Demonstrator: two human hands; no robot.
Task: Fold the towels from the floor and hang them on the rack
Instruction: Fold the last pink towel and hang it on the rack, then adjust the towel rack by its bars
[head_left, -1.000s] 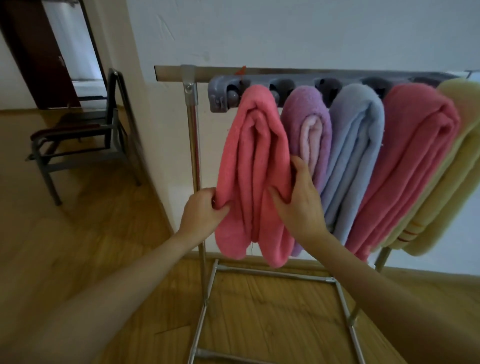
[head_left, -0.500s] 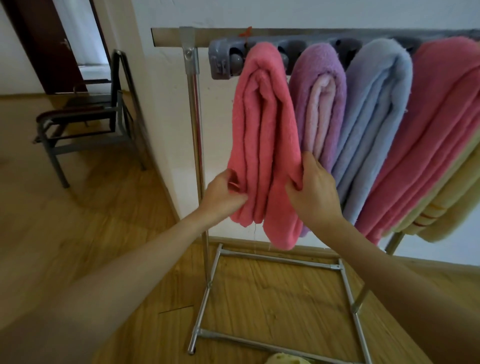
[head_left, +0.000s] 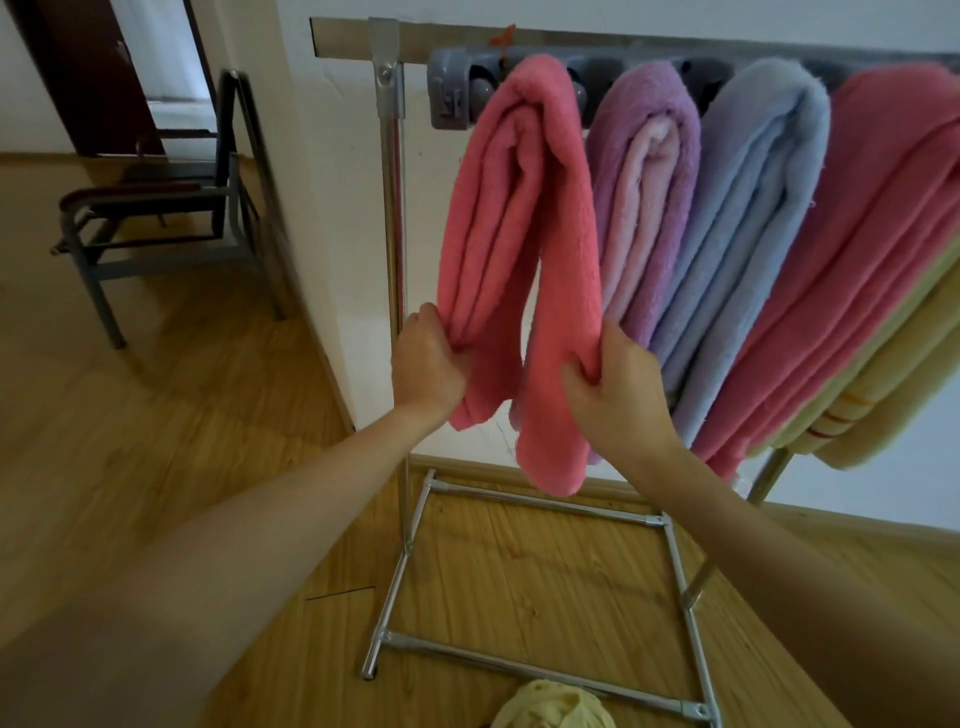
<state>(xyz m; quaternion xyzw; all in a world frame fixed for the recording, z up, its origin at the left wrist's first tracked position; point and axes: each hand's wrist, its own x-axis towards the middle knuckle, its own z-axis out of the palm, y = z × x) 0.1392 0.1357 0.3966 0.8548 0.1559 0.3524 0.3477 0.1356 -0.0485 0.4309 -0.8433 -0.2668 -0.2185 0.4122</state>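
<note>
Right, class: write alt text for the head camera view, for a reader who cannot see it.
Two bare hands, left hand and right hand, each grip one hanging end of a folded pink towel draped over a metal rack. Purple, blue, pink and yellow towels hang beside it; a pale yellow towel lies on the wooden floor below.

— What colour is the towel (head_left: 519, 249) the fingers (head_left: 574, 375) pinch?

— Coral pink, plain, no pattern. Right of the fingers hangs a purple towel (head_left: 649, 197) with a paler pink inner layer.

— And further right?

— A light blue towel (head_left: 748, 218), plain; then a second pink towel (head_left: 857, 270), plain as well; then a pale yellow towel (head_left: 883, 415) with thin orange and red stripes near its lower end.

— The rack (head_left: 392, 218)?

— Silver metal, with a grey plastic holder (head_left: 449, 93) above the fingers.

— Below them?

— A wooden floor (head_left: 182, 405) in warm brown grain, with a pale yellow bundle (head_left: 553, 706) on it. Far left, a dark grey chair (head_left: 156, 218). The wall (head_left: 332, 197) is white.
</note>
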